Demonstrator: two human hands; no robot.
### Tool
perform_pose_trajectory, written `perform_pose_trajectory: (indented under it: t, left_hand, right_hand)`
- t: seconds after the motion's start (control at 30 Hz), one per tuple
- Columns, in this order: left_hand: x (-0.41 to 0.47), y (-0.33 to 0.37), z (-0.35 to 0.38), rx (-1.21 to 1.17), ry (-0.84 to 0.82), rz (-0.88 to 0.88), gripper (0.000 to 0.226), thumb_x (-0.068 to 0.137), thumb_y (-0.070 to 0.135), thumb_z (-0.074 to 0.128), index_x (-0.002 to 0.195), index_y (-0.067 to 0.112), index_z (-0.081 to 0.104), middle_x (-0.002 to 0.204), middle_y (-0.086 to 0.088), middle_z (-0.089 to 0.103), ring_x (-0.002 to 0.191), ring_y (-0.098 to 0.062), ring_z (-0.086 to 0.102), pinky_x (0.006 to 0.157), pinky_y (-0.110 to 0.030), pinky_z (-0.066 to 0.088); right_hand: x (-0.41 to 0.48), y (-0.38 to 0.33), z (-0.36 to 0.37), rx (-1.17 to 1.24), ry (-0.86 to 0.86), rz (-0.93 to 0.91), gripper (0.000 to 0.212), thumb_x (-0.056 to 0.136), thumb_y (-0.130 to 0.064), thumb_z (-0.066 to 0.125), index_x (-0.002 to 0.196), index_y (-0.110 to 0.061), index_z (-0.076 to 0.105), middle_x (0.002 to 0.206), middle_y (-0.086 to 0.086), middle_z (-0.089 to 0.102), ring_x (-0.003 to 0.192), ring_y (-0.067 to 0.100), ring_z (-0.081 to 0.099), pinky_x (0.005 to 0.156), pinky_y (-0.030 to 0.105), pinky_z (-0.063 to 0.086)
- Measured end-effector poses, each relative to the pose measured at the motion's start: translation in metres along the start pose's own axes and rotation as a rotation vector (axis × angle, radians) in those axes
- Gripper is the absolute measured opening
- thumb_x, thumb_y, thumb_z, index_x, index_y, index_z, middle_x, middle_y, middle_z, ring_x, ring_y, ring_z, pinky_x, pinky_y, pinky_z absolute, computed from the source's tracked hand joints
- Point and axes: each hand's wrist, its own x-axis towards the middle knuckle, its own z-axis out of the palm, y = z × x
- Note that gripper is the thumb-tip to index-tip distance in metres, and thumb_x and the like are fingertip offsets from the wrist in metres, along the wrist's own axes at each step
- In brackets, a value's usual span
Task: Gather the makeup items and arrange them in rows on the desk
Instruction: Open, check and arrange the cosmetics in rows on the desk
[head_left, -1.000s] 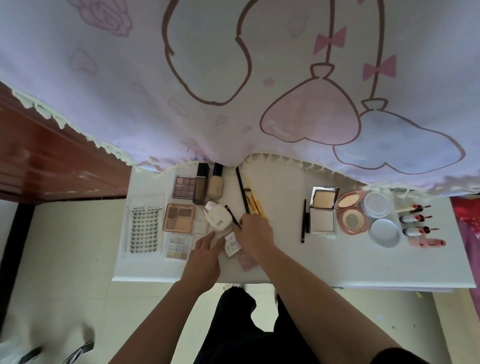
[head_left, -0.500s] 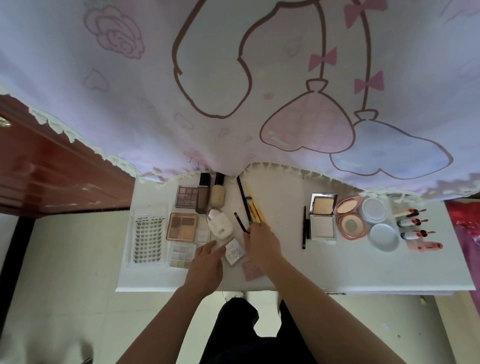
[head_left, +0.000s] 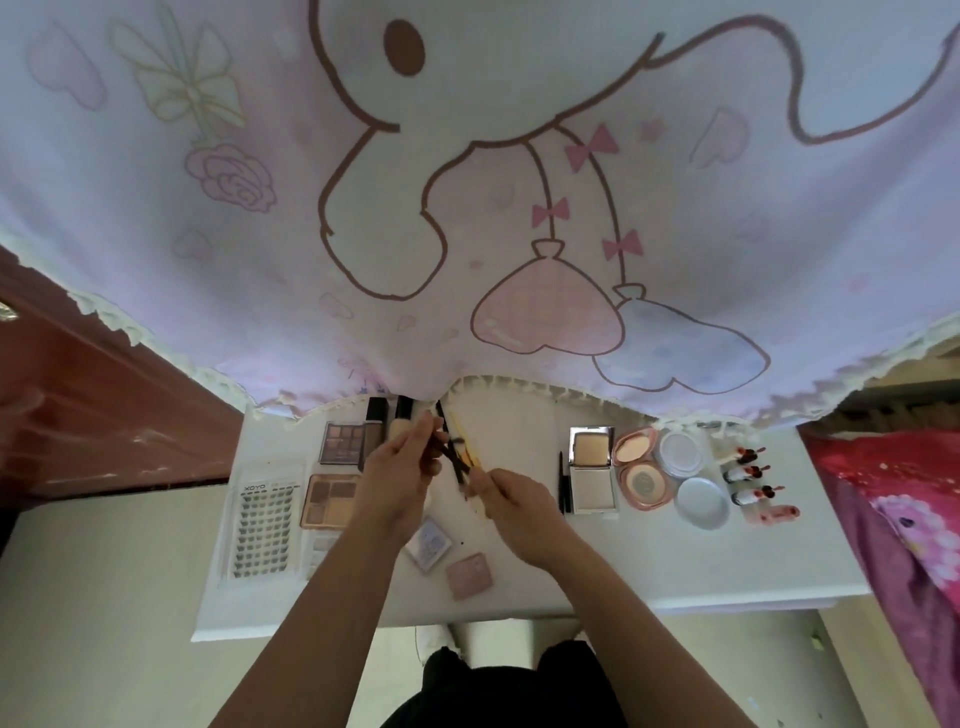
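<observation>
Makeup lies spread over a white desk (head_left: 675, 571). My left hand (head_left: 397, 478) is raised over the back middle and pinches the upper ends of a bundle of dark and yellow brushes and pencils (head_left: 457, 457). My right hand (head_left: 511, 501) grips the lower ends of the same bundle. To the left lie a lash tray (head_left: 265, 525), two eyeshadow palettes (head_left: 340, 441) and two foundation bottles (head_left: 375, 415). A white card (head_left: 430, 543) and a pink compact (head_left: 470, 576) lie near the front edge.
On the right sit a black pencil (head_left: 563, 480), an open square powder (head_left: 591, 470), a pink round compact (head_left: 636, 467), a white jar with its lid (head_left: 701, 501), and several lipsticks (head_left: 750, 475). A printed curtain (head_left: 467, 182) hangs over the desk's back. Red bedding (head_left: 893, 493) lies at right.
Both hands have moved back from the front items to the brushes and lifted them as a bundle between them. The camera has tilted up, showing more curtain.
</observation>
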Motion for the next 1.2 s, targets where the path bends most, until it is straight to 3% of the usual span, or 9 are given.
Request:
perform_pose_trajectory:
  t: [0.13, 0.33, 0.43, 0.53, 0.63, 0.77, 0.9, 1.07, 1.2]
  left_hand:
    - [0.003, 0.009, 0.020, -0.234, -0.028, -0.026, 0.018, 0.097, 0.021, 0.058, 0.094, 0.006, 0.065, 0.074, -0.003, 0.066, 0.068, -0.010, 0.056, 0.054, -0.019, 0.045]
    - [0.024, 0.014, 0.013, -0.447, 0.066, -0.067, 0.017, 0.097, 0.026, 0.056, 0.085, 0.014, 0.060, 0.065, 0.003, 0.062, 0.048, -0.002, 0.050, 0.041, -0.013, 0.038]
    - [0.038, 0.026, -0.007, -0.488, 0.088, -0.027, 0.018, 0.098, 0.029, 0.053, 0.087, 0.015, 0.058, 0.066, 0.004, 0.061, 0.045, -0.002, 0.047, 0.043, -0.011, 0.040]
    - [0.036, 0.025, -0.003, -0.473, 0.077, -0.046, 0.018, 0.097, 0.028, 0.056, 0.088, 0.013, 0.060, 0.073, 0.002, 0.061, 0.050, -0.003, 0.052, 0.049, -0.011, 0.046]
    - [0.022, 0.010, 0.012, -0.456, 0.108, -0.123, 0.013, 0.093, 0.023, 0.063, 0.091, 0.011, 0.065, 0.077, 0.001, 0.066, 0.061, -0.005, 0.060, 0.055, -0.014, 0.054]
    - [0.007, -0.020, 0.027, -0.444, 0.130, -0.263, 0.014, 0.092, 0.018, 0.065, 0.085, 0.006, 0.064, 0.064, -0.002, 0.068, 0.055, -0.008, 0.066, 0.058, -0.020, 0.059]
    - [0.006, -0.050, 0.029, -0.443, 0.113, -0.365, 0.008, 0.090, 0.007, 0.065, 0.089, -0.001, 0.065, 0.087, -0.013, 0.069, 0.064, -0.014, 0.072, 0.059, -0.023, 0.060]
    - [0.010, -0.078, 0.031, -0.403, 0.082, -0.514, 0.002, 0.090, -0.005, 0.060, 0.090, -0.005, 0.061, 0.088, -0.018, 0.065, 0.071, -0.023, 0.071, 0.053, -0.027, 0.059]
    - [0.021, -0.105, 0.029, -0.133, 0.011, -0.596, 0.003, 0.093, 0.009, 0.062, 0.094, 0.006, 0.063, 0.079, -0.003, 0.065, 0.053, -0.007, 0.054, 0.041, -0.019, 0.040]
  right_hand:
    - [-0.011, -0.003, -0.016, 0.031, 0.059, -0.009, 0.055, 0.100, -0.059, 0.035, 0.068, -0.019, 0.054, 0.058, -0.006, 0.048, 0.058, 0.014, 0.045, 0.062, 0.033, 0.039]
    - [-0.029, -0.002, -0.044, -0.516, 0.236, -0.117, 0.048, 0.101, -0.057, 0.026, 0.071, -0.025, 0.044, 0.067, -0.005, 0.051, 0.068, 0.020, 0.056, 0.070, 0.038, 0.047]
    - [-0.038, 0.023, -0.060, -0.280, 0.292, -0.046, 0.039, 0.103, -0.050, 0.038, 0.074, -0.031, 0.056, 0.072, -0.010, 0.062, 0.074, 0.013, 0.061, 0.076, 0.032, 0.047]
    - [-0.035, 0.040, -0.057, 0.009, 0.333, 0.034, 0.028, 0.105, -0.037, 0.042, 0.101, -0.030, 0.069, 0.086, -0.019, 0.064, 0.086, 0.003, 0.060, 0.081, 0.025, 0.043]
    - [-0.028, 0.043, -0.047, 0.240, 0.319, 0.095, 0.029, 0.105, -0.031, 0.042, 0.116, -0.026, 0.069, 0.070, -0.014, 0.053, 0.067, 0.005, 0.052, 0.070, 0.021, 0.042]
    - [-0.025, 0.045, -0.045, 0.432, 0.309, 0.198, 0.024, 0.104, -0.028, 0.047, 0.109, -0.027, 0.070, 0.068, -0.002, 0.050, 0.064, 0.013, 0.049, 0.060, 0.017, 0.040]
    - [-0.019, 0.055, -0.040, 0.714, 0.310, 0.363, 0.021, 0.099, -0.029, 0.056, 0.104, -0.022, 0.075, 0.083, -0.001, 0.055, 0.069, 0.014, 0.051, 0.060, 0.024, 0.038]
    - [-0.013, 0.077, -0.041, 0.719, 0.339, 0.532, 0.021, 0.097, -0.027, 0.057, 0.103, -0.015, 0.072, 0.084, 0.004, 0.049, 0.075, 0.017, 0.045, 0.061, 0.027, 0.035]
    - [-0.005, 0.101, -0.036, 0.527, 0.263, 0.525, 0.023, 0.097, -0.026, 0.059, 0.106, -0.009, 0.072, 0.078, 0.001, 0.059, 0.072, 0.015, 0.051, 0.064, 0.027, 0.038]
